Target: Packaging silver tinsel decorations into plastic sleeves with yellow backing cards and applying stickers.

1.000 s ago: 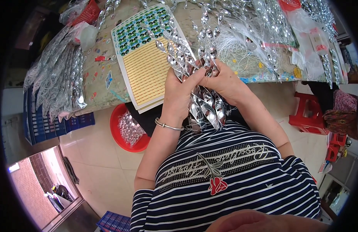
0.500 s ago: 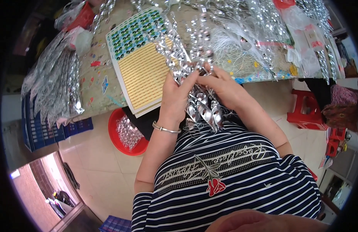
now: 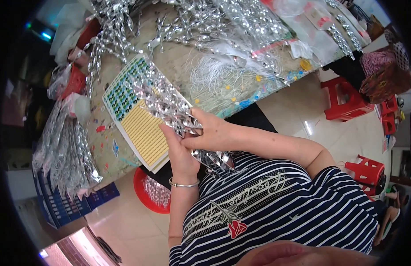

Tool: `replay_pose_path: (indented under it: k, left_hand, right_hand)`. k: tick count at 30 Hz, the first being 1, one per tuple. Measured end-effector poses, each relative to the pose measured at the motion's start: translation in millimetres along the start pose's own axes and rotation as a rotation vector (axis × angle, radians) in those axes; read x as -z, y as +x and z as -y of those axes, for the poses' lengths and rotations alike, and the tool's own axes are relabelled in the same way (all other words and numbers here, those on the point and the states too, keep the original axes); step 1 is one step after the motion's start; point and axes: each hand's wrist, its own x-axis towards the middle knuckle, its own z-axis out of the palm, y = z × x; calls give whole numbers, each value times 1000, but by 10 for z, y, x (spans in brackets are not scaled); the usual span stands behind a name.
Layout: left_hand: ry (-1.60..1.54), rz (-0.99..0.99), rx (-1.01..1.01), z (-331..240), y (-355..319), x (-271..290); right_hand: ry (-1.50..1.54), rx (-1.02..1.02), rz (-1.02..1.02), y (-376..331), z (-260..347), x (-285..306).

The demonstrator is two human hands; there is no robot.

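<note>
A bunch of shiny silver twisted foil strands (image 3: 163,102) is gripped by both of my hands in front of my body. My left hand (image 3: 181,153) closes on it from the near left, a metal bangle at the wrist. My right hand (image 3: 214,131) wraps it from the right, its thumb close to the left thumb. The strands' far ends lie over a stack of sticker sheets (image 3: 145,139), yellow-striped nearer me and green-and-blue dotted farther off. Their near ends hang below my hands against my striped shirt. The fingers under the bunch are partly hidden.
More silver strands (image 3: 241,22) cover the table's far side. White threads (image 3: 219,66) lie right of the sheets. Another silver bundle (image 3: 68,146) hangs over the left edge above a blue crate (image 3: 59,208). A red basin (image 3: 139,190) with silver pieces and a red stool (image 3: 343,99) stand below.
Both hands have moved left and a little lower with the silver strands, which now tilt to the upper left across the sticker sheets. The view has turned, so the table edge slants.
</note>
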Motion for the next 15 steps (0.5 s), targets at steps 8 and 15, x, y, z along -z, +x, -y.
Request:
replay_pose_path:
  k: [8, 15]
  left_hand:
    - [63, 52, 5, 4, -13, -101]
    - [313, 146, -9, 26, 129, -160]
  right_hand:
    - [-45, -64, -48, -6, 90, 157]
    - [-108, -81, -92, 34, 36, 257]
